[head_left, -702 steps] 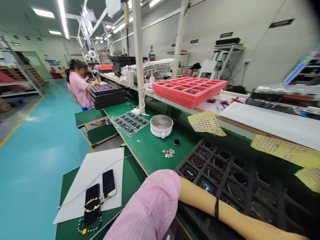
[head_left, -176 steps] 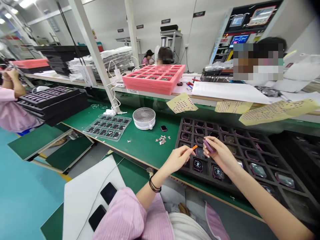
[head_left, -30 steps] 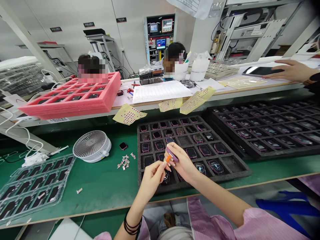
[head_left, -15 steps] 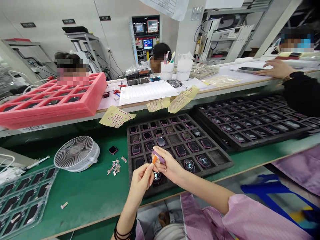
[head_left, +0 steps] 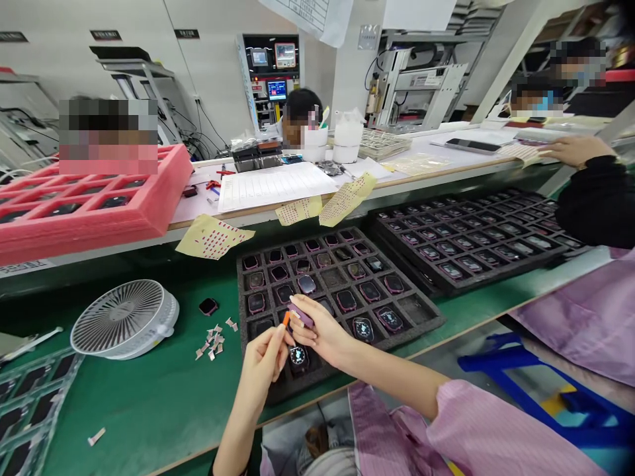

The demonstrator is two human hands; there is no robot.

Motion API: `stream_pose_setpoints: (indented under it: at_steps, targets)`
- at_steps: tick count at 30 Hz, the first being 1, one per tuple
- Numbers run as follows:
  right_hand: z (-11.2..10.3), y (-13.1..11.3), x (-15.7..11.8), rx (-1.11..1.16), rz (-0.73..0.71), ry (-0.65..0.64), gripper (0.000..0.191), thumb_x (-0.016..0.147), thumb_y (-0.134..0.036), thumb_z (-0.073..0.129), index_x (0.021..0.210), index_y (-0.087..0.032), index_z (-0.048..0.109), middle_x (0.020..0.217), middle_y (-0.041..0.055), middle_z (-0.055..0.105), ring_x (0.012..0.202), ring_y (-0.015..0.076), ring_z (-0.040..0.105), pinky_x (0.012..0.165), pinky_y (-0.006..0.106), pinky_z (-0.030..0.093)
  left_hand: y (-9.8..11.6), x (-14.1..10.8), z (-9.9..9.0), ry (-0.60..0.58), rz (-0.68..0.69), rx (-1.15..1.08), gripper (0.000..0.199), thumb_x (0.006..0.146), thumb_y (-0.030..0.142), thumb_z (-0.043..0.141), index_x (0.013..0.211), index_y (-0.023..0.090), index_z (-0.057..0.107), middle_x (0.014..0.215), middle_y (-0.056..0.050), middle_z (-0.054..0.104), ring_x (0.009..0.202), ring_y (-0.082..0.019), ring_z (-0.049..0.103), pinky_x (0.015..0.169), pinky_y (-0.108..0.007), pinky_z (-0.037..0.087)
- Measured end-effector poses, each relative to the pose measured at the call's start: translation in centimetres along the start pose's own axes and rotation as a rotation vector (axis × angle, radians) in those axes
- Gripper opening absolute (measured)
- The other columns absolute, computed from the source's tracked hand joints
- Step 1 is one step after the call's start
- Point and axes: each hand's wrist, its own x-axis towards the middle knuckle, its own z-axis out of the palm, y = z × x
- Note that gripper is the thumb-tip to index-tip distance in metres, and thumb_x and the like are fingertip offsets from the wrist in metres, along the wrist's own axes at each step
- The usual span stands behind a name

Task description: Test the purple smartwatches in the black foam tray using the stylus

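My left hand (head_left: 266,354) pinches a small orange tool (head_left: 286,319) above the near left part of a black foam tray (head_left: 421,316). Just right of it, my right hand (head_left: 317,330) grips a purple watch case (head_left: 300,316), its fingers wrapped round the edge. The orange tip is close to the case; whether they touch is hard to tell. Below the hands, a watch with a lit face (head_left: 298,357) lies in the tray. Many purple-rimmed watches fill the other compartments. Left of the tray are a single watch (head_left: 208,306) and a pile of small pinkish pieces (head_left: 212,342) on the green mat.
A white round fan (head_left: 124,319) stands at the left, beside a clear tray (head_left: 37,396). A pink foam tray (head_left: 163,192) and papers (head_left: 278,185) lie on the raised shelf. More black trays (head_left: 476,244) are at the right, near another person's hand (head_left: 575,151).
The whole view has shifted, so bench things appear further left. The orange tool has drawn slightly away from the case. At the right, the other person's hand has moved off the dark flat device.
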Motion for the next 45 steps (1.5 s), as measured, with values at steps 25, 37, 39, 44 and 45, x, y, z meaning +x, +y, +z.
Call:
stream_pose_setpoints:
  at_steps: [25,37,39,44,45]
  targets:
    - [-10.9,-7.9,6.0,-1.579,-0.402,0.134,0.005,0.079,-0.023,0.054,0.084,-0.021,0.056,0.072,-0.0001,0.06,0.07,0.0179,0.057,0.07,0.031,0.043,-3.4,0.2,-12.4,0.524,-0.149,1.118,0.024,0.091,0.039,0.044,0.075,0.022,0.051,0.056,-0.001,0.05,0.053,-0.019,0.049,0.051,-0.021,0.028]
    - [-13.2,-9.7,5.1,-1.791,-0.384,0.152,0.017,0.086,-0.032,0.053,0.083,-0.02,0.066,0.082,0.0045,0.063,0.078,0.0189,0.061,0.077,0.032,0.048,-3.3,0.8,-11.8,0.509,-0.114,1.125,0.023,0.092,0.035,0.047,0.076,0.021,0.054,0.061,-0.002,0.059,0.057,-0.018,0.056,0.051,-0.019,0.029]
    - [-13.3,-10.2,4.6,-1.861,-0.414,0.238,0.019,0.086,-0.034,0.054,0.085,-0.019,0.066,0.09,0.0089,0.062,0.089,0.0234,0.059,0.085,0.037,0.046,-3.2,0.8,-11.7,0.504,-0.093,1.14,0.023,0.092,0.034,0.046,0.075,0.02,0.054,0.059,-0.002,0.059,0.055,-0.018,0.056,0.049,-0.019,0.028]
    - [-15.3,-11.9,3.6,-1.978,-0.404,0.539,0.026,0.086,-0.039,0.056,0.077,-0.015,0.06,0.091,0.0207,0.059,0.099,0.0373,0.053,0.084,0.051,0.041,-3.3,0.8,-11.6,0.502,-0.055,1.187,0.024,0.093,0.034,0.044,0.078,0.019,0.055,0.062,-0.004,0.06,0.057,-0.019,0.058,0.049,-0.019,0.028]
    - [-15.7,-12.0,3.6,-1.984,-0.385,0.559,0.029,0.085,-0.042,0.057,0.073,-0.016,0.057,0.088,0.0204,0.059,0.097,0.0371,0.054,0.082,0.05,0.042,-3.3,0.9,-11.6,0.503,-0.055,1.194,0.024,0.093,0.033,0.044,0.078,0.019,0.056,0.063,-0.005,0.061,0.058,-0.019,0.059,0.049,-0.019,0.028]
